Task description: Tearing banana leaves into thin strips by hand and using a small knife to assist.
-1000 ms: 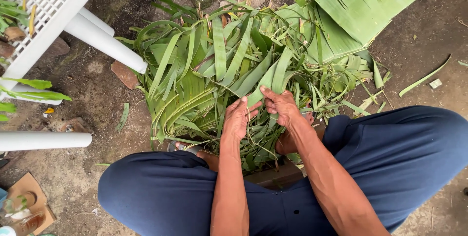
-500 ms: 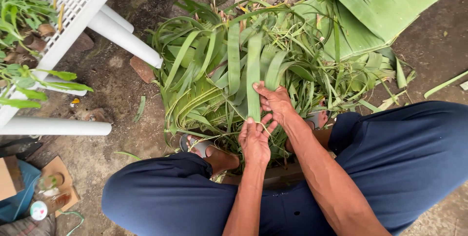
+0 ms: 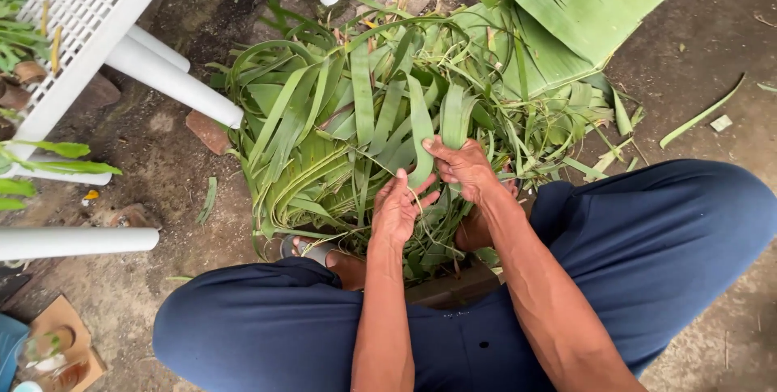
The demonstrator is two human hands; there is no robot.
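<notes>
Drawn nearer since before — long flat green leaf strip [image 3: 421, 137], glossy, upright, pinched by left hand [image 3: 398, 210] and right hand [image 3: 463, 167].

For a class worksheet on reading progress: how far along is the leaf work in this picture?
Done: many cut strips lie heaped in the leaf pile. In hand: left hand and right hand hold one green leaf strip. Left: the broad banana leaves look whole.

Both bare forearms reach forward between the spread knees, close together. The left hand [image 3: 398, 207] is palm-down with fingers loosely curled, while the right hand [image 3: 463, 167], just ahead of it, closes its grip with fingers bent inward.
</notes>
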